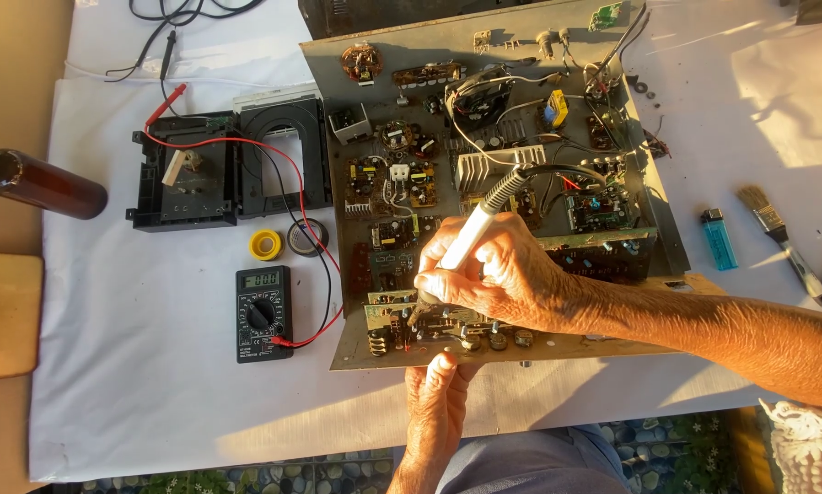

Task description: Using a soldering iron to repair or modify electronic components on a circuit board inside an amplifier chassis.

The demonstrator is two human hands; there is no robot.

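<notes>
Hands work at the near edge of an open amplifier chassis (356, 73): the right hand (488, 274) grips a white soldering iron (470, 233), tip down on a small circuit board (402, 320), while the left hand (438, 393) presses fingertips against the chassis's front rim. Left on the bench (155, 393) lie a multimeter (264, 314), tape rolls (266, 244), and a brown bottle (40, 183).

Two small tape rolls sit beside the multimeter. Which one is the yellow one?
The left roll is yellow, with a pale centre hole. The roll touching its right side is dark grey, crossed by the red probe lead. Both lie above the multimeter.
</notes>
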